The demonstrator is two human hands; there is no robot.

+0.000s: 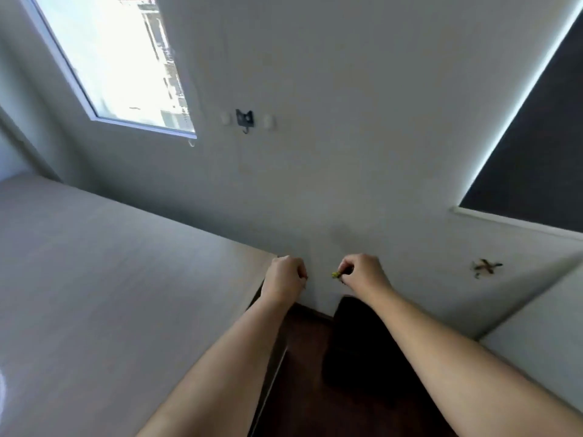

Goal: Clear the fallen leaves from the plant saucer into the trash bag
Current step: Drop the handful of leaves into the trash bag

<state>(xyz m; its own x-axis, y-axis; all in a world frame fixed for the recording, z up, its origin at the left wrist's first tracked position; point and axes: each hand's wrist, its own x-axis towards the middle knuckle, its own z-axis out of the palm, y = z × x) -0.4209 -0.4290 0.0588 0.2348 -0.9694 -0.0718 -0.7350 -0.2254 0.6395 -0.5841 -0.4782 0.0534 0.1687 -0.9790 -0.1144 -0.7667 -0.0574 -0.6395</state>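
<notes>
Both my arms reach forward toward the white wall. My right hand (362, 270) pinches a small yellow-green leaf scrap (335, 274) between its fingertips. My left hand (286, 277) is closed in a fist at the corner of the pale tabletop, and I cannot see anything in it. Below my right forearm stands a black shape (356, 342) on the dark floor that could be the trash bag. No plant saucer shows in view.
A pale wooden tabletop (110, 279) fills the left. A white surface (536, 342) sits at the right. On the wall are a window (126, 67), a black hook (244, 118), a dark blind (536, 152) and a brown mark (485, 267).
</notes>
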